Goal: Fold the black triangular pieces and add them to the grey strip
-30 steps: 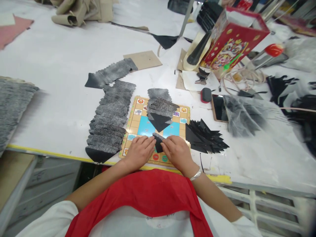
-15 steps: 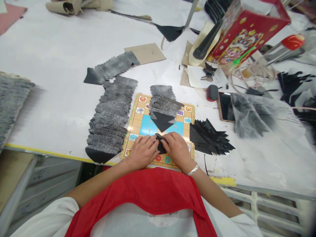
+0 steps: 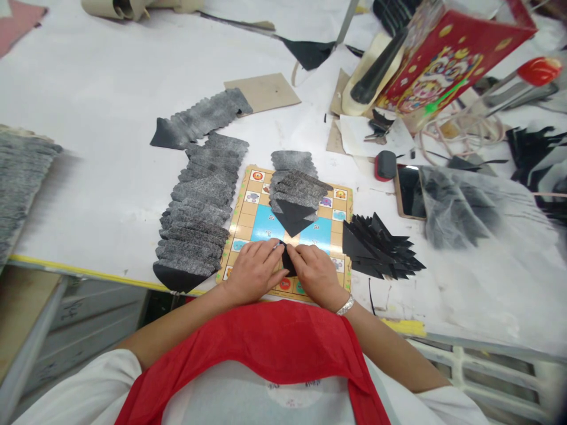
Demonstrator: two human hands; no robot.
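My left hand (image 3: 254, 268) and my right hand (image 3: 319, 273) meet over a small black piece of sheet material (image 3: 288, 263). Fingers of both hands are closed on its edges and press it against a printed animal game board (image 3: 239, 227); much of the piece is hidden beneath them. Just beyond the fingertips, a short stack of overlapping grey-speckled pieces (image 3: 291, 183) lies on the board, a black pointed piece on top. To the left runs a long row of overlapping grey-speckled pieces (image 3: 195, 218). A fanned pile of black pointed pieces (image 3: 383, 245) touches the board's right side.
On the right are a phone (image 3: 410, 192), a small black-and-red case (image 3: 385, 166), crumpled clear plastic (image 3: 460, 206) and a tangled cable. Behind stand a red printed bag (image 3: 452, 65) and a cream-and-black tool (image 3: 376, 74). A cardboard piece (image 3: 270, 93) lies farther back.
The black piece between my hands lies flatter, its grey-speckled edge no longer showing. My fingers have shifted slightly on it. The whole view has moved a little.
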